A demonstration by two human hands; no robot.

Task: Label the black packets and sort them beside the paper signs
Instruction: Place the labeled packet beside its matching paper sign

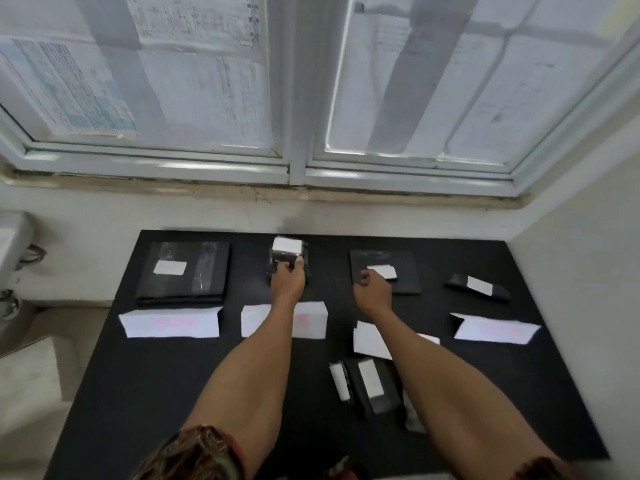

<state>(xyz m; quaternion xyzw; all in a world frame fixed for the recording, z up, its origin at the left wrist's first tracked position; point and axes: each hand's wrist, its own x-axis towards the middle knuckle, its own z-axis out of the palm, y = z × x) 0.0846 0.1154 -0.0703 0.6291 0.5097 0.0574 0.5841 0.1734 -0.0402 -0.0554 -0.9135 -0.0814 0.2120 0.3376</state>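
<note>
Black tabletop [173, 393] under a papered window [207, 98]; four paper signs [169, 322] stand in a row across the middle, pink writing too blurred to read. Behind the leftmost sign lies a large packet [183, 271], white label on top, hands off it: judged sorted. Behind the second sign, left hand [287, 277] reaches over to a small packet [289, 254], also white-labelled on top; fingers curl round its near end and grip it where it rests on the tabletop. Behind the third sign lies a flat packet [398, 282]; right hand [374, 289] sits on it with fingers curled at the near edge of its label [382, 271]. Cannot tell whether they pinch the label or only press it down. Behind the fourth sign lies a narrow packet [478, 287], labelled, lying askew, untouched. Near the front edge, beside the right forearm, loose packets [370, 382] with white labels lie in a small cluster, well apart from any sign's far side. Judgement: every sign has at least one labelled packet; two are in hand; the front cluster is yet to be sorted, so the task is well along but not finished.
</note>
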